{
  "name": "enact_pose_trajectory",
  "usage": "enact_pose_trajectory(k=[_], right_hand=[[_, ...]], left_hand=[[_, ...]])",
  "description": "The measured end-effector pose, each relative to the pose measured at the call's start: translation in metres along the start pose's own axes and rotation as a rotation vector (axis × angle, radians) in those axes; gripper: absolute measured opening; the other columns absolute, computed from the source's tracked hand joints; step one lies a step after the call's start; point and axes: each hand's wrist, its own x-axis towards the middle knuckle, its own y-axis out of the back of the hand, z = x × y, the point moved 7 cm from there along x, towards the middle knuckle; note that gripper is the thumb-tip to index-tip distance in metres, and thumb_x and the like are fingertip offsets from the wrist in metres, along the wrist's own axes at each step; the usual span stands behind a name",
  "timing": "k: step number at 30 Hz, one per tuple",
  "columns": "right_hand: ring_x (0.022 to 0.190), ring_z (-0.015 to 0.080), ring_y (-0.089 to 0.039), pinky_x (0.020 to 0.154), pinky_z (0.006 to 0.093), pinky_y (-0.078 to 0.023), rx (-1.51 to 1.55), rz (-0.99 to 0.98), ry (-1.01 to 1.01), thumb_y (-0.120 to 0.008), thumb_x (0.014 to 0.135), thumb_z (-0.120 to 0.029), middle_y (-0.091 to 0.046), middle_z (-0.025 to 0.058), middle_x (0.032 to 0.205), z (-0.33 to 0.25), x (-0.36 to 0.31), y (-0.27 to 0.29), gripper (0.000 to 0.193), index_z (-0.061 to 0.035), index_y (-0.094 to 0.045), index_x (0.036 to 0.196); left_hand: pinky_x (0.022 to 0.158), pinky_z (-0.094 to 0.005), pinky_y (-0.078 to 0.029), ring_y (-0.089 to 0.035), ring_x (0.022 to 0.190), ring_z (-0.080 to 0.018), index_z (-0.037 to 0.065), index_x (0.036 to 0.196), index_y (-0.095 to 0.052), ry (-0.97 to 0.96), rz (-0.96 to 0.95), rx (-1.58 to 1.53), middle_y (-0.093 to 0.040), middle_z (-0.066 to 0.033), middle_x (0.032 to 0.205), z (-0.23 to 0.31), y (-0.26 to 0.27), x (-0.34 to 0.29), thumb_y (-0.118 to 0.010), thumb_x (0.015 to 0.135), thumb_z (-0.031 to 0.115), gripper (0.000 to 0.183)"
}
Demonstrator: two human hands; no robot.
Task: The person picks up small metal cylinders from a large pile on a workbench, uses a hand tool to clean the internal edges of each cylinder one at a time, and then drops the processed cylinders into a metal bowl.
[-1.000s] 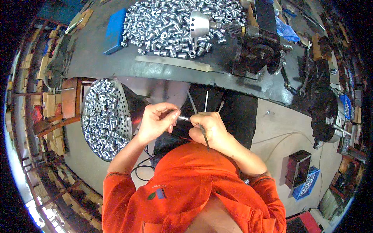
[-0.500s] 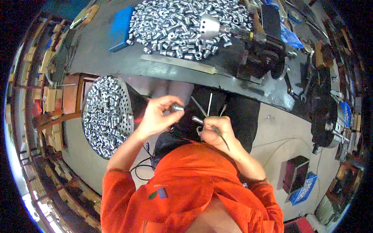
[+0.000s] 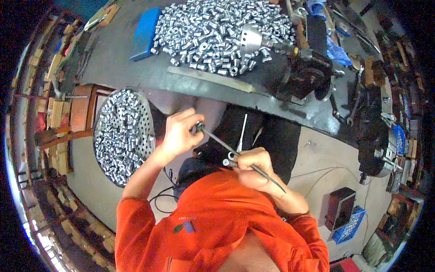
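Note:
My left hand (image 3: 180,131) is closed on a small metal bushing (image 3: 199,126), pinched between thumb and fingers. A long thin metal rod (image 3: 220,142), resembling a round file, slants across from my right hand (image 3: 254,164), its far tip at the bushing's opening. Whether the tip is inside I cannot tell. My right hand is wrapped round this rod, and a dark tapered end (image 3: 271,179) sticks out toward the wrist. A short metal cylinder (image 3: 228,162) and a metal ring (image 3: 231,155) also show at the right fingers; how they are held is partly hidden.
Many bushings (image 3: 204,38) are heaped on the dark workbench (image 3: 113,68), by a blue bin (image 3: 146,34) and a geared fixture (image 3: 308,72). A flat metal bar (image 3: 208,79) lies near the bench edge. At left stands a perforated round tray (image 3: 146,124) of bushings.
The rod in my right hand has swung round to reach the bushing in my left hand. My right hand has lowered slightly; the left hand has turned the bushing toward the rod.

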Motion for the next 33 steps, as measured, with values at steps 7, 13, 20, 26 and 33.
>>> enact_pose_trajectory(k=[7,13,20,26,33], right_hand=[[0.049,0.0273,-0.047,0.045,0.0383,-0.036,-0.447,-0.024,0.049,-0.062,0.059,-0.008,-0.042,0.0084,0.056,0.025,0.014,-0.008,0.021,-0.0066,-0.041,0.059],[0.044,0.0275,-0.040,0.041,0.0387,-0.030,-0.472,0.118,0.301,-0.062,0.063,-0.008,-0.035,0.0078,0.053,-0.007,-0.003,0.010,0.027,-0.0075,-0.036,0.056],[0.047,0.0283,-0.038,0.044,0.0381,-0.029,-0.408,0.147,0.211,-0.061,0.066,-0.008,-0.033,0.0079,0.054,-0.006,-0.011,0.021,0.030,-0.0069,-0.033,0.058],[0.048,0.0083,-0.037,0.041,0.0242,-0.027,-0.385,0.197,0.175,-0.061,0.065,0.003,-0.037,0.0001,0.058,0.006,-0.019,0.017,0.022,-0.0059,-0.042,0.059],[0.042,0.0182,-0.038,0.040,0.0282,-0.028,-0.383,0.233,0.179,-0.055,0.060,0.001,-0.035,0.0048,0.051,0.008,-0.008,0.013,0.027,-0.0072,-0.030,0.054]], left_hand=[[0.055,-0.0391,-0.045,-0.056,0.061,-0.0302,0.008,0.081,-0.062,-0.079,-0.077,0.009,-0.052,-0.0091,0.068,0.022,-0.020,0.008,-0.066,0.057,0.009,0.025],[0.056,-0.0373,-0.048,-0.059,0.059,-0.0282,0.005,0.087,-0.065,-0.124,0.091,0.213,-0.061,-0.0103,0.072,-0.014,0.001,0.056,-0.065,0.062,0.010,0.025],[0.054,-0.0212,-0.046,-0.058,0.060,-0.0092,-0.002,0.121,-0.051,0.185,0.386,-0.534,-0.063,-0.0073,0.084,-0.068,0.076,0.172,-0.061,0.082,0.006,0.041],[0.060,-0.0248,-0.049,-0.059,0.068,-0.0097,-0.002,0.113,-0.057,0.302,0.246,-0.257,-0.062,-0.0061,0.082,-0.086,0.106,0.092,-0.061,0.085,0.010,0.031],[0.064,-0.0367,-0.049,-0.065,0.068,-0.0285,0.004,0.098,-0.066,0.563,0.157,0.353,-0.065,-0.0149,0.074,-0.152,0.152,-0.057,-0.066,0.074,0.022,0.030]])
